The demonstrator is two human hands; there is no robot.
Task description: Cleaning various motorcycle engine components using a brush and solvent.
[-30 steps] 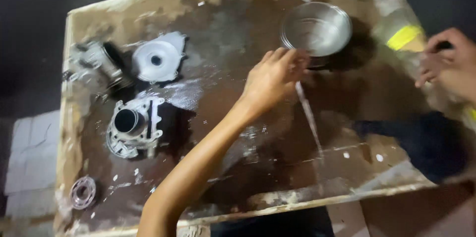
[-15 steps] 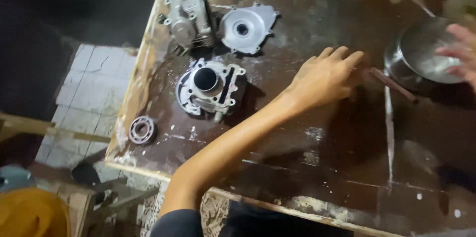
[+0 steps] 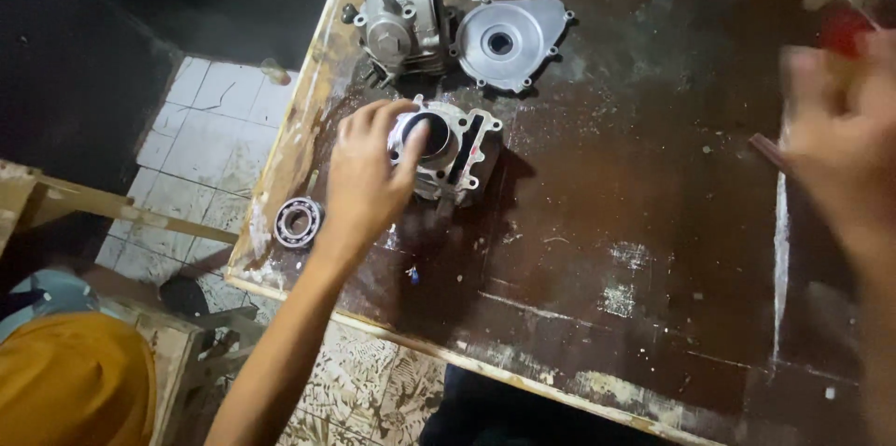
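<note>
Left hand (image 3: 366,177) grips engine cylinder (image 3: 448,155) from its left, thumb at the bore; right hand (image 3: 840,143) blurred, grip unclear.

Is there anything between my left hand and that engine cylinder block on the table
Nothing visible. The left hand is already on the cylinder block, fingers at its rim with the thumb at the bore. The bearing lies to its left, apart, and the cylinder head and round cover sit farther up the table.

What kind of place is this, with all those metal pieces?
Probably a small engine repair workshop. A worn, stained wooden table holds an engine cylinder block, a cylinder head, a round cover and a ball bearing.
</note>
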